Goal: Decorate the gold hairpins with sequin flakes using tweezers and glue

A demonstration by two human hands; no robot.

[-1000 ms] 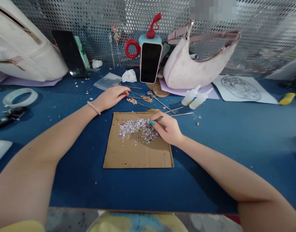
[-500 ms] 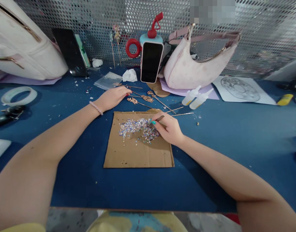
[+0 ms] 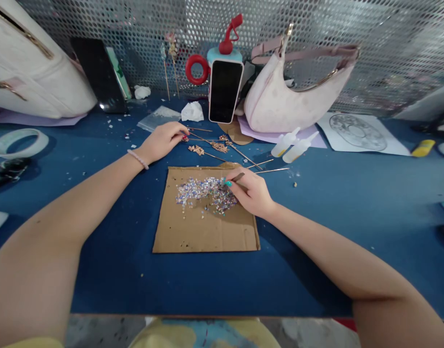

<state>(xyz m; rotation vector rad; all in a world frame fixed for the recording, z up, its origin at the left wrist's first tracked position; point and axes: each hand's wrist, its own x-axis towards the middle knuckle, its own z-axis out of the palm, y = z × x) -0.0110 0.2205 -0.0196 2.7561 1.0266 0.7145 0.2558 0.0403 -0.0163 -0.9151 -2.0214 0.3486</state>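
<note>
My left hand (image 3: 164,141) is at the far side of the cardboard, its thumb and fingers pinched on the ornament end of a gold hairpin. More gold hairpins (image 3: 219,147) with openwork flower heads lie just to its right, their sticks crossing. My right hand (image 3: 253,194) grips tweezers (image 3: 237,177) over the right part of a spread of small glittering rhinestones (image 3: 201,187). These stones, mostly blue, violet and clear, lie on a brown cardboard sheet (image 3: 203,237). The tweezer tips are hidden by my fingers, so I cannot tell whether they hold a stone.
Behind the hairpins are a plastic bag (image 3: 158,119), crumpled tissue (image 3: 192,111), a propped phone (image 3: 225,92) and a red-and-blue cup (image 3: 225,52). Two glue bottles (image 3: 294,146) lie before a pale handbag (image 3: 297,104). A tape roll (image 3: 21,143) is at left.
My left hand has pulled back slightly with its fingers more bent, the hairpin end at its fingertips. My right hand stays over the rhinestones with the tweezers. The whole view has shifted a little.
</note>
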